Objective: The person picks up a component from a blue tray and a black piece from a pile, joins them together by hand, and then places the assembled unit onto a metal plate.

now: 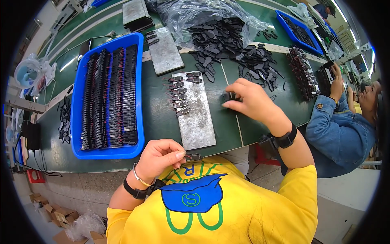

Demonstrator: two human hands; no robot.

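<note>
Close to my body, at the bench's near edge, my left hand (160, 157) pinches a small black module with red wires (194, 157) between thumb and fingertips. Over the green bench, my right hand (254, 99) is closed on a dark, blocky piece (230, 96), partly covered by the fingers. Between the hands lies a scuffed grey metal plate (199, 128). Several similar wired modules (179, 97) sit along its far left part, with another pair at its far right corner. Thin black flat pieces (258, 65) are heaped just beyond my right hand.
Left of the plate, a blue tray (141, 81) holds rows of wired black parts. A second metal plate (165, 53) and a plate stack (136, 14) lie farther back, beside a clear plastic bag (174, 20) of black pieces. A co-worker in a denim jacket (341, 130) sits at right.
</note>
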